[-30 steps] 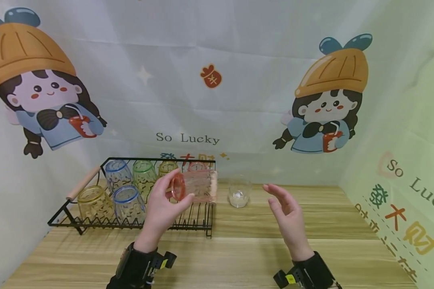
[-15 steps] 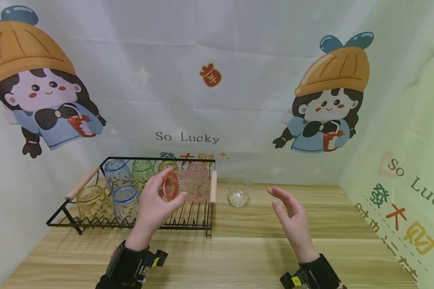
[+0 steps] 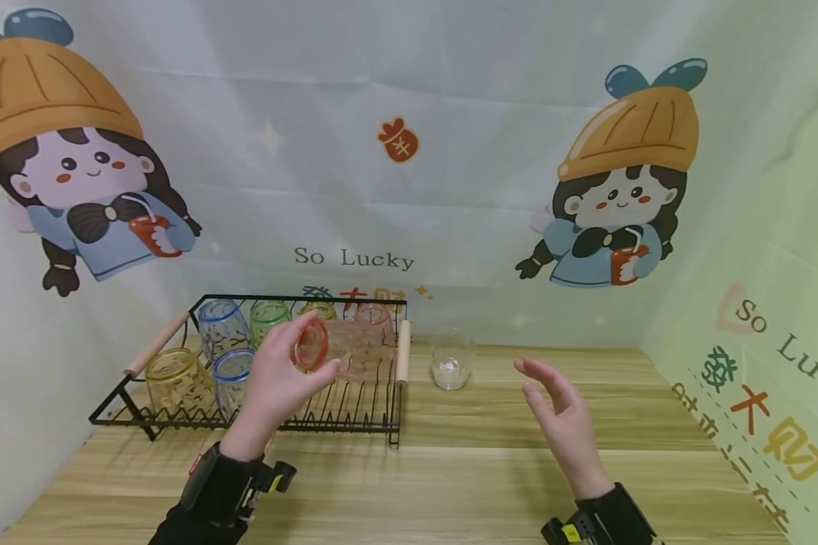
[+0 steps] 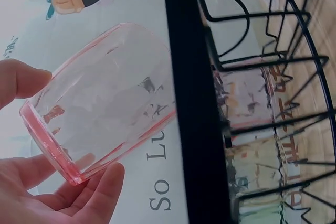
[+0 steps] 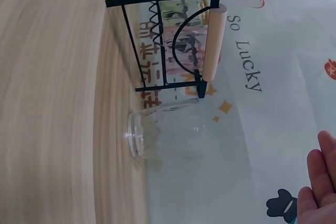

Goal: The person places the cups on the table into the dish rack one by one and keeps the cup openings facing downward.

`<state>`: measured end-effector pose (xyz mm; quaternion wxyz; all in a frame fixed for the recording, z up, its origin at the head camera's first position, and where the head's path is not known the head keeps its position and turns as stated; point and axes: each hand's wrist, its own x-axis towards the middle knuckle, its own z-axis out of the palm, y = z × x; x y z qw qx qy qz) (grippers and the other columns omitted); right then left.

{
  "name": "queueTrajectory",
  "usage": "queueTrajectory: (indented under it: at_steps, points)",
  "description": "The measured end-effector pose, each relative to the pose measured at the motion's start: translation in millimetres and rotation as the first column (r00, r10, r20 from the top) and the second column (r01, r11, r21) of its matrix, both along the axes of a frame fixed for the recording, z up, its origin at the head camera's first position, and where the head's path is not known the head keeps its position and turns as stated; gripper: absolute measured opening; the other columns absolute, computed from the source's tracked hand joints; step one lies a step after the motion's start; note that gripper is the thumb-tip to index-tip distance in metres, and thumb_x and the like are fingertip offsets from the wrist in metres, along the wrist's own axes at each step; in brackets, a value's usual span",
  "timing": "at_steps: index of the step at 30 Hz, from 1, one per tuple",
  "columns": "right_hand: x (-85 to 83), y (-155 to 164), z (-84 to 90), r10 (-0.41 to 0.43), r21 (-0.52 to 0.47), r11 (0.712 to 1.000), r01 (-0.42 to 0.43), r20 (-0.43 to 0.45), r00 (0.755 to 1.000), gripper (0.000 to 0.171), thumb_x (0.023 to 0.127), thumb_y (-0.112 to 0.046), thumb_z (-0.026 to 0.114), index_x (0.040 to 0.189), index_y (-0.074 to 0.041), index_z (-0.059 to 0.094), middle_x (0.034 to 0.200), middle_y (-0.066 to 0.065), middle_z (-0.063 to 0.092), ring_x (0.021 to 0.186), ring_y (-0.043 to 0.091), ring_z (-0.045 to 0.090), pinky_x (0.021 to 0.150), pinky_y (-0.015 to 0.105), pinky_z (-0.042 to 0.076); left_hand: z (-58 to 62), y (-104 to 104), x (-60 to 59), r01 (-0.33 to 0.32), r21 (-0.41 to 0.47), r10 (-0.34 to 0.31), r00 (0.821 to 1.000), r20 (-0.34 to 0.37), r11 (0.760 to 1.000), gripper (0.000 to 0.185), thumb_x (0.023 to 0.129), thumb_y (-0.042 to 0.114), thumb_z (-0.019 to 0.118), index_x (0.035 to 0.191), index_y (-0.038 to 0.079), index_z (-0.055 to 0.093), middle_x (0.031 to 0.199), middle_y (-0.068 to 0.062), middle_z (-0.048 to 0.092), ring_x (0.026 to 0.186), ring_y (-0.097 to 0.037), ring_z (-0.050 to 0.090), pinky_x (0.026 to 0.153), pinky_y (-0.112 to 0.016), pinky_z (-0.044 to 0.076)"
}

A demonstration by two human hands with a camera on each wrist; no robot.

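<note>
My left hand [image 3: 279, 375] grips a pink-tinted glass [image 3: 341, 348] on its side, rim toward me, above the black wire rack [image 3: 375, 424]. The left wrist view shows the same pink glass [image 4: 105, 103] pinched between thumb and fingers beside the rack's black frame [image 4: 194, 129]. In the rack several tinted glasses stand upside down: blue [image 3: 221, 325], green [image 3: 267, 316], yellow [image 3: 173, 378] and another pink one [image 3: 373, 318]. My right hand [image 3: 562, 412] hovers open over the wooden table [image 3: 491, 469], holding nothing. A clear glass [image 3: 451, 359] stands upright on the table right of the rack, also visible as the clear glass [image 5: 157, 132] in the right wrist view.
The rack has wooden handles at its left [image 3: 157, 344] and right [image 3: 402, 352] ends. Printed cartoon backdrop sheets close the table in behind and on both sides. Bare wood lies in front of the rack and to the right of the clear glass.
My left hand has carried the pink glass leftward and slightly back over the rack. My right hand has drifted a little to the right and lower, still open.
</note>
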<state>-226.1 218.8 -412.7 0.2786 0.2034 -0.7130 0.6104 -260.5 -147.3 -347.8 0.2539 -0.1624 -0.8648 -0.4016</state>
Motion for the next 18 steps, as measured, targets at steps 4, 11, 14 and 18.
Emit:
queueTrajectory:
  at_steps: [4, 11, 14, 18]
  points:
    - [0.1, 2.3, -2.3, -0.003, 0.013, 1.000, 0.003, -0.003, 1.000, 0.034, 0.097, 0.006, 0.055, 0.131, 0.011, 0.053, 0.128, 0.003, 0.064, 0.124, 0.006, 0.052, 0.103, 0.017, 0.041, -0.2, -4.5, -1.8, -0.010, -0.039, 0.011, 1.000, 0.024, 0.999, 0.075, 0.082, 0.019, 0.079, 0.148, 0.006, 0.045, 0.136, -0.022, 0.049, 0.118, -0.038, 0.050, 0.088, -0.054, 0.052]
    - [1.0, 5.2, -3.4, -0.035, 0.056, 0.998, 0.035, 0.004, 0.999, 0.034, 0.097, 0.004, 0.056, 0.132, 0.009, 0.055, 0.129, 0.017, 0.062, 0.124, 0.003, 0.050, 0.102, 0.015, 0.040, 0.8, -10.6, -7.2, -0.027, -0.116, 0.032, 0.998, 0.046, 0.993, 0.076, 0.082, 0.020, 0.076, 0.148, 0.005, 0.044, 0.137, -0.023, 0.047, 0.118, -0.039, 0.050, 0.088, -0.056, 0.051]
    - [0.7, 5.7, -4.3, -0.040, 0.072, 0.997, 0.041, -0.005, 0.999, 0.034, 0.097, 0.004, 0.056, 0.131, 0.008, 0.056, 0.128, 0.023, 0.061, 0.124, 0.002, 0.050, 0.103, 0.014, 0.039, 1.6, -13.2, -7.9, -0.024, -0.161, 0.036, 0.997, 0.069, 0.987, 0.076, 0.082, 0.021, 0.074, 0.149, 0.005, 0.042, 0.138, -0.024, 0.046, 0.119, -0.040, 0.048, 0.090, -0.057, 0.051]
    - [-1.4, 6.5, -7.0, -0.052, 0.086, 0.995, 0.053, -0.007, 0.999, 0.034, 0.097, 0.004, 0.057, 0.131, 0.007, 0.057, 0.127, 0.024, 0.061, 0.123, 0.002, 0.050, 0.104, 0.015, 0.038, 3.4, -16.9, -8.6, -0.024, -0.236, 0.047, 0.995, 0.091, 0.971, 0.077, 0.082, 0.023, 0.073, 0.149, 0.004, 0.041, 0.138, -0.027, 0.045, 0.121, -0.043, 0.047, 0.090, -0.059, 0.049]
